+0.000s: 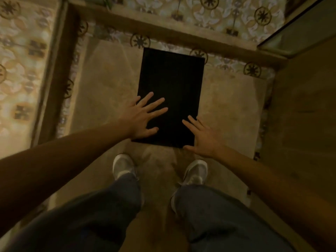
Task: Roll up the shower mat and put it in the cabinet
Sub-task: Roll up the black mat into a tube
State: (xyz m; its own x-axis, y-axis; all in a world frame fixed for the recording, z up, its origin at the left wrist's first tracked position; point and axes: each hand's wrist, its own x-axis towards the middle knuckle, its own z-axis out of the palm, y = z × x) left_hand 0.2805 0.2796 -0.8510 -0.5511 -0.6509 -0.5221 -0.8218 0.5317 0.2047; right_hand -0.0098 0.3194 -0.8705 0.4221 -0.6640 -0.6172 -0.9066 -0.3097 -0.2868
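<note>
Hands [143, 117] [201, 137] spread, black mat [172, 84] flat

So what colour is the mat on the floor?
Plain black shower mat, no pattern, seen in the head view.

We find no words, numbers, labels or brand marks that can be read anywhere in this view. The dim, blurred picture may hide small print, but the black shower mat [171, 95] and the pale shoes [123, 167] show us no legible marking.
</note>
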